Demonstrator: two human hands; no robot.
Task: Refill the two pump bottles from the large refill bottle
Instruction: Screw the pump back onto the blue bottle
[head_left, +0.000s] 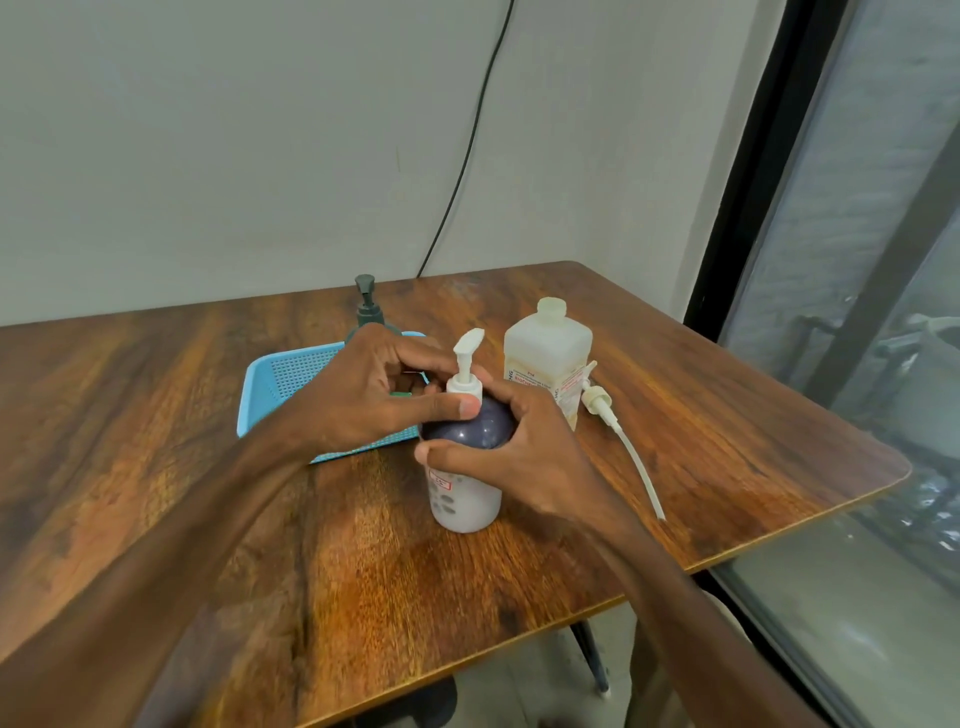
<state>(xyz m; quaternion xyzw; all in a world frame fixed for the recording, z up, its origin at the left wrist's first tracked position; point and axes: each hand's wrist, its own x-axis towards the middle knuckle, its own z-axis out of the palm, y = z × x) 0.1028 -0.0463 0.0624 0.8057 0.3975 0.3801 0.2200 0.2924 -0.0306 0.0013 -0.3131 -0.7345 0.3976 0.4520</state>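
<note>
- Your right hand (524, 457) is wrapped around the shoulder of the pump bottle (464, 467), which stands on the table (260, 545) in front of you.
- Your left hand (374, 395) pinches the white pump collar (464, 387) just above that grip.
- The bottle looks like smooth plastic, likely slick if soapy; hold the body firmly and turn only the collar.
- Just beyond your right hand stands the large refill bottle (545, 353), uncapped and probably heavy; avoid knocking it.
- A loose pump with its long tube (631, 452) lies to the right of your grip.
- Behind your left hand, the blue tray (275, 379) holds the dark pump bottle (368, 306).
</note>
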